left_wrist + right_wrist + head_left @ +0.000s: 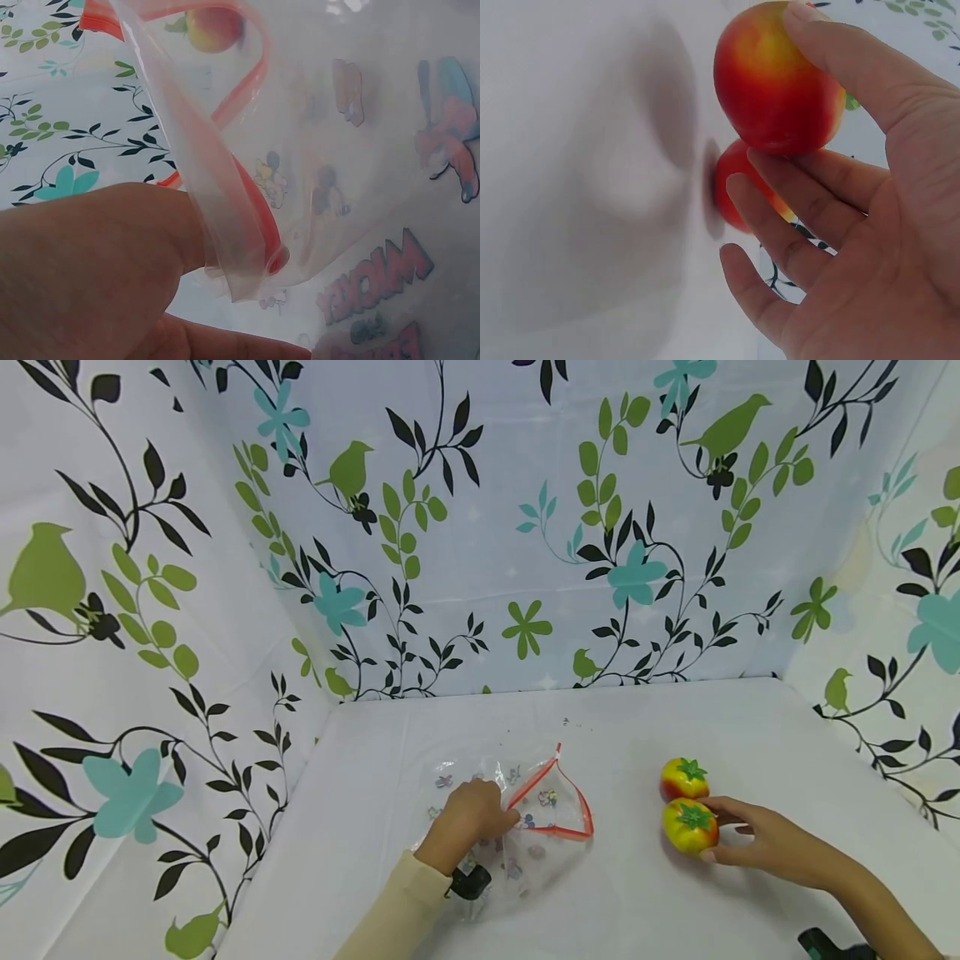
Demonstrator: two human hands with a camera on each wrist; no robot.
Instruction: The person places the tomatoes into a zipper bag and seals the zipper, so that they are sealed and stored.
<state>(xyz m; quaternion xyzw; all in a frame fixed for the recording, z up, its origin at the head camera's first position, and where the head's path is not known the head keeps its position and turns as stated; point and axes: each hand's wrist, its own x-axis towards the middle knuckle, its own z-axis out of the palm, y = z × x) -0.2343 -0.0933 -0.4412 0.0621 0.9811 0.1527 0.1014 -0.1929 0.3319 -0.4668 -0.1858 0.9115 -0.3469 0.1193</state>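
Your left hand (pixel 471 814) pinches the clear printed bag (pixel 525 864) at its red-edged mouth, which gapes on the white table (pixel 622 906). Well to the right, your right hand (pixel 780 846) grips the nearer fruit (pixel 690 828), yellow and red with a green top, between thumb and fingers; the farther fruit (pixel 681 781) sits just behind. Whether the gripped one touches the table is hard to tell.

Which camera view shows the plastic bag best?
The head view: it shows nearly the whole plastic bag, with its red rim looped open. The left wrist view shows only part, close up; the right wrist view doesn't show it.
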